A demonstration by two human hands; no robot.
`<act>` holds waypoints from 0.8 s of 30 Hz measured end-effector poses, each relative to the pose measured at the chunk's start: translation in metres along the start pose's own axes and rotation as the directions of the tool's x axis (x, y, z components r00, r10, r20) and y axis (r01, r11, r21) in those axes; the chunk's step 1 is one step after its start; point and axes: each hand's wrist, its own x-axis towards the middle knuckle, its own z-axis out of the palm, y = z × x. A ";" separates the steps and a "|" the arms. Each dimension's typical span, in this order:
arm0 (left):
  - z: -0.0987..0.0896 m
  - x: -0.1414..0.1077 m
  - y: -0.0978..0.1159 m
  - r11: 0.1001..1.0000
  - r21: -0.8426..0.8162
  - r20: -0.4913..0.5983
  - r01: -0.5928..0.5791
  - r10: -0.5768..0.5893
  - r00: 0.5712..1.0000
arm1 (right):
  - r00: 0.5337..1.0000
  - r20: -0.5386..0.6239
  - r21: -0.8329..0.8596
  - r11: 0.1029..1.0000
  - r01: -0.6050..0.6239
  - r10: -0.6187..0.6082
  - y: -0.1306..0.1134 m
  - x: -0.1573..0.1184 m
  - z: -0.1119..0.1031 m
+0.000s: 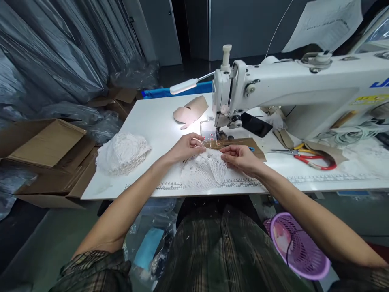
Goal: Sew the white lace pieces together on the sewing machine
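White lace fabric (204, 170) lies at the table's front edge, over the printed ruler, below the needle area of the white sewing machine (304, 87). My left hand (190, 147) pinches its upper left edge. At its upper right edge, my right hand (240, 157) grips the same piece between thumb and fingers. Behind the hands is a brown cardboard strip (247, 145), flat beside the presser foot. A heap of white lace (123, 154) rests on the table to the left.
Red-handled scissors (316, 160) and a black phone (256, 125) lie right of the needle. Brown paper pieces (191, 111) are behind it. Open cardboard boxes (51, 150) stand left of the table (146, 117); a purple basket (304, 251) is below right.
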 end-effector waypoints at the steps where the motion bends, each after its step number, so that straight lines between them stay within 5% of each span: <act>1: -0.001 0.005 -0.001 1.000 -0.012 0.029 -0.002 0.002 1.000 | 1.000 0.008 -0.024 1.000 0.008 -0.008 -0.001 0.002 -0.002; 6: 0.000 0.012 -0.002 0.995 -0.096 0.072 -0.013 0.020 0.997 | 0.997 0.070 -0.134 0.990 0.043 -0.034 -0.007 0.012 -0.015; 15: 0.006 0.016 -0.005 0.988 -0.151 -0.057 0.016 -0.025 0.998 | 0.946 0.323 -0.154 0.987 0.040 0.012 -0.011 0.037 -0.030; 21: 0.006 0.016 -0.008 0.997 -0.077 -0.126 -0.028 0.018 0.992 | 0.945 0.326 -0.211 0.975 0.066 0.006 -0.009 0.042 -0.039; 24: 0.001 0.012 -0.009 0.988 0.124 -0.186 -0.090 0.112 0.976 | 0.971 0.236 -0.372 0.921 0.117 -0.028 -0.008 0.040 -0.047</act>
